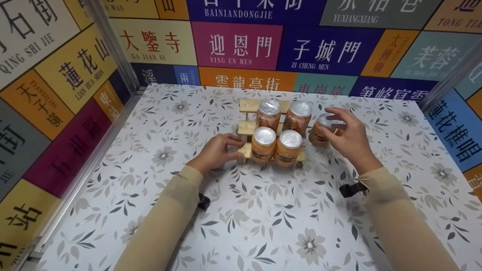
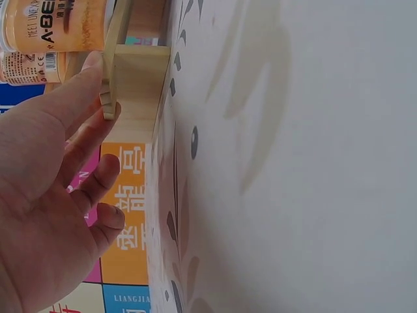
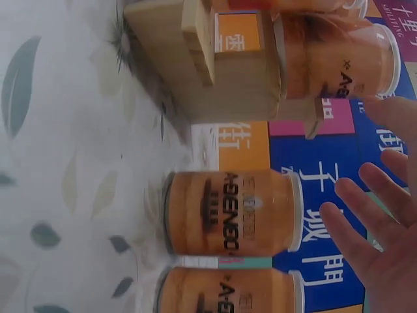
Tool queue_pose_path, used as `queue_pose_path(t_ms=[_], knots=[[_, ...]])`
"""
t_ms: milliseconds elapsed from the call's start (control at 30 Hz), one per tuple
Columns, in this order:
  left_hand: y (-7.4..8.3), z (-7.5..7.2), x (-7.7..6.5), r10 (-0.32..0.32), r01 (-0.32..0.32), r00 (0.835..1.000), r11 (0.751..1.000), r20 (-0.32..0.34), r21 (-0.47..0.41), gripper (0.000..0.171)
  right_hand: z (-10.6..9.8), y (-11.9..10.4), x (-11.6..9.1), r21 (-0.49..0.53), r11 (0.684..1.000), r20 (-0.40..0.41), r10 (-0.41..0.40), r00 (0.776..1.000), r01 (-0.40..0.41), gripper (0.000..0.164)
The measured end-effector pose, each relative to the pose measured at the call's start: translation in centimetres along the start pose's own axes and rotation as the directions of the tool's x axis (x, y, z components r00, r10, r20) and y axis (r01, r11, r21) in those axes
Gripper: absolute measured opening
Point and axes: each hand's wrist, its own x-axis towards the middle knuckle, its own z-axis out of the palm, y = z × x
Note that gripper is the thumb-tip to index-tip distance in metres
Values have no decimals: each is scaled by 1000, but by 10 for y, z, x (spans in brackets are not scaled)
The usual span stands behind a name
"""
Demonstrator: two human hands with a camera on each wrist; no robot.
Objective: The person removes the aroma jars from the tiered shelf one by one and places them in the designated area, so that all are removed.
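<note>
1. Currently, the left hand (image 1: 219,152) pinches the nearest end of the wooden rack (image 1: 246,128) between thumb and finger.
2. The right hand (image 1: 351,139), its fingers spread wide and holding nothing, hovers near two cans (image 3: 231,215) on the tabletop (image 1: 263,210); whether it touches either, I cannot tell.
3. Four more cans (image 1: 264,146) stand on the rack, between the hands, two in front and two behind.

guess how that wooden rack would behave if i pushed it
The wooden rack looks stiff, being built from flat boards. It would probably slide rather than roll, since a flat-sided panel stands on the table. A sharp shove might topple the cans standing upright on its steps.
</note>
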Motion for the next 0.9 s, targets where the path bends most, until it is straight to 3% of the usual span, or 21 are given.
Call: queue_pose_path(t_ms=[433,900], knots=[[0,1,0,-10,10,1000,1000,-1,11,45,20,-20,10,181,983,69,18,997,-30,59],[1,1,0,-11,11,1000,1000,0,8,43,30,-29,20,179,982,62,40,997,-51,69]])
